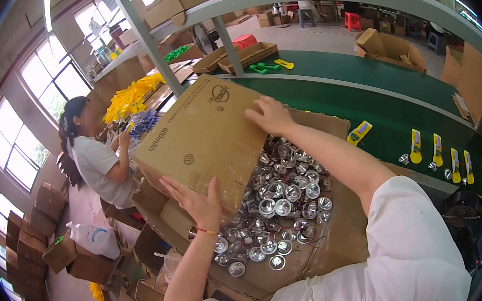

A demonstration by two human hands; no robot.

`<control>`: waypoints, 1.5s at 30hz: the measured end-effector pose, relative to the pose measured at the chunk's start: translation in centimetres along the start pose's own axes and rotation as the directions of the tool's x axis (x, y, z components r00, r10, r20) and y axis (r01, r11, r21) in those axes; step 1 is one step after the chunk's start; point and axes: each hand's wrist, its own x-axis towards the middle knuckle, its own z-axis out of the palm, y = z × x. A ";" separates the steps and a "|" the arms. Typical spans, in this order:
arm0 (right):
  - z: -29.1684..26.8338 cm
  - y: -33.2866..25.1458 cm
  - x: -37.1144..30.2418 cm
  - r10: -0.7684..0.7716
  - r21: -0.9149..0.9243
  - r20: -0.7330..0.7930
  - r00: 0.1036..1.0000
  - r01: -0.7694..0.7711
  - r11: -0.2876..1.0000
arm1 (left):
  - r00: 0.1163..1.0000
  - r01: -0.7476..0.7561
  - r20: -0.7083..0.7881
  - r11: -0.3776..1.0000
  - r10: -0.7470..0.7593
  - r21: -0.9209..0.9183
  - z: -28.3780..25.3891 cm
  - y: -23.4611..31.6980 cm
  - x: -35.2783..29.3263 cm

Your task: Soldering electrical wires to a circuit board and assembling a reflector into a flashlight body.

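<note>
A big brown cardboard box (pixel 196 134) is tilted between my two hands, above a pile of silvery lamp reflectors (pixel 286 195) with thin wires. My left hand (pixel 200 203) presses against its near lower edge, fingers spread along the cardboard. On the far right edge rests my right hand (pixel 270 117), its fingers bent over the corner. The reflectors lie in a shallow, cut-down cardboard tray (pixel 338 229). The box hides the pile's left part, and its opening is not visible to me.
A green conveyor belt (pixel 383 120) runs beyond the tray, carrying several yellow lamp housings (pixel 416 145). A metal shelf frame (pixel 142 31) rises at the far left. At left a co-worker (pixel 101 154) handles parts near yellow pieces (pixel 133 99). A small black fan (pixel 460 209) stands at right.
</note>
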 end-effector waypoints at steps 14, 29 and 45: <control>2.4 4.6 5.2 0.087 0.094 0.135 0.987 -0.100 0.991 | 1.000 -0.007 -0.015 1.000 0.007 0.009 -0.2 0.1 -1.6; 5.0 6.0 0.1 0.030 0.074 -0.189 0.982 -0.017 0.997 | 0.989 -0.108 0.097 0.992 0.113 -0.061 -2.8 -0.7 -3.0; 2.6 8.6 -1.8 0.124 0.518 -0.089 0.988 -0.060 0.853 | 0.693 0.644 0.496 0.140 -0.522 -0.752 -1.7 -6.1 0.1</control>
